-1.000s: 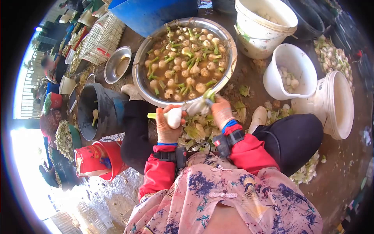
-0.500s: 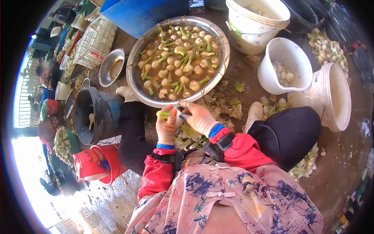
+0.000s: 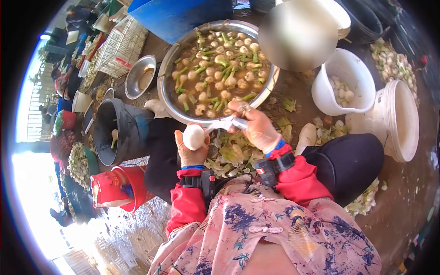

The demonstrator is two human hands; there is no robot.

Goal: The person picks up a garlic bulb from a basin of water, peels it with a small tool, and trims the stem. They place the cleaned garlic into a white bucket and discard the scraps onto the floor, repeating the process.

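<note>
My left hand, in an orange-tipped work glove, is closed around a round white onion in front of my lap. My right hand, gloved the same way, grips a small knife whose metal catches the light. Between the knife and the onion stretches a pale strip of skin. Just beyond both hands stands a wide metal basin, full of brownish water with many onions and green stalks floating in it.
Cut leaves and peelings lie between my knees. On the right are a white bucket holding peeled onions and a tipped pale bucket. A black bucket and red bucket stand left. A round blur hides part of the back-right bucket.
The green stalk showing in my left hand has gone from view and the white onion now faces up. My right hand has moved slightly away to the right, with the pale strip stretched out.
</note>
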